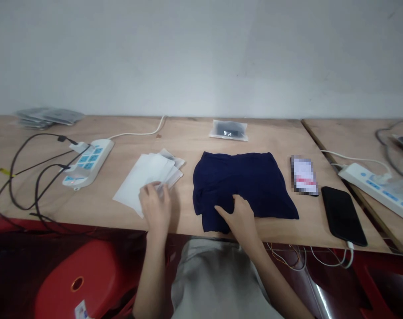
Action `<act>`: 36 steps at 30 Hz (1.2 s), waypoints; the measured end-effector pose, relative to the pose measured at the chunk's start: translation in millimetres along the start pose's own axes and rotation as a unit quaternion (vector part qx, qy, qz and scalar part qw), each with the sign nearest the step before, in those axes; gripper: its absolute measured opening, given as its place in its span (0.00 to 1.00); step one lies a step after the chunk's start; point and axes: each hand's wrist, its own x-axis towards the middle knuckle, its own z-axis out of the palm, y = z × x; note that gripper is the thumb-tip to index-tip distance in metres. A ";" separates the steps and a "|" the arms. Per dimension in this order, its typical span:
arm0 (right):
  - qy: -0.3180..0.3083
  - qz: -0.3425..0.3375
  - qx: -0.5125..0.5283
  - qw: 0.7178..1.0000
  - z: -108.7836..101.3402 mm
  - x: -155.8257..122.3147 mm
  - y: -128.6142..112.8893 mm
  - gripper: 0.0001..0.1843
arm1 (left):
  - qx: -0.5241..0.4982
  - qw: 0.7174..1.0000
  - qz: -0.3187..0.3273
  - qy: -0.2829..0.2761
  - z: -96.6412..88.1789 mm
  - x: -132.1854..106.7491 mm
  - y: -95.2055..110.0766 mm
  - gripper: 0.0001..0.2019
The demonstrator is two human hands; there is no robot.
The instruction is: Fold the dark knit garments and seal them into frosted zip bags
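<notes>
My left hand (155,208) is at the near right edge of a loose stack of white and frosted plastic bags (144,173), its fingers curled on a bag's edge and slightly blurred. To the right lies a navy blue cloth garment (241,177), roughly folded, with a wrinkled left side and a flap towards the table's front edge. My right hand (241,219) rests on its near part. The thumb and forefinger there are spread apart over the fabric, and the other fingers are partly hidden.
A frosted packet (228,130) with something dark inside lies behind the garment. Two phones (304,175) are to its right. Power strips (90,164) with cables stand on both sides. More packets (48,116) lie far left. A red stool (81,279) is below the table (188,141).
</notes>
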 end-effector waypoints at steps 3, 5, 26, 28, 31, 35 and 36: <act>0.002 -0.009 -0.006 1.000 1.3 2.2 -4.2 0.18 | 0.066 0.998 -0.015 -0.016 0.4 16.7 -30.1 0.18; 0.009 -0.022 0.015 1.000 0.7 2.4 -7.2 0.14 | 0.097 0.993 -0.019 -0.058 0.5 22.8 -41.1 0.19; -0.074 0.011 0.152 0.986 -10.5 3.7 -0.7 0.18 | 0.160 0.972 -0.027 -0.168 -9.8 34.4 -47.2 0.17; -0.076 0.021 0.181 0.980 -11.2 3.8 0.8 0.19 | 0.173 0.974 -0.037 -0.141 -8.9 35.9 -48.3 0.16; -0.078 0.034 0.257 0.963 -13.2 4.3 5.5 0.22 | 0.160 0.984 -0.026 -0.068 -11.6 36.8 -44.2 0.16; -0.074 0.036 0.370 0.926 -16.7 5.5 16.6 0.25 | 0.070 0.996 0.039 0.047 -24.2 28.8 -16.2 0.15; -0.071 0.039 0.391 0.917 -17.8 5.8 19.8 0.26 | 0.041 0.995 0.063 0.067 -26.8 24.4 -5.9 0.14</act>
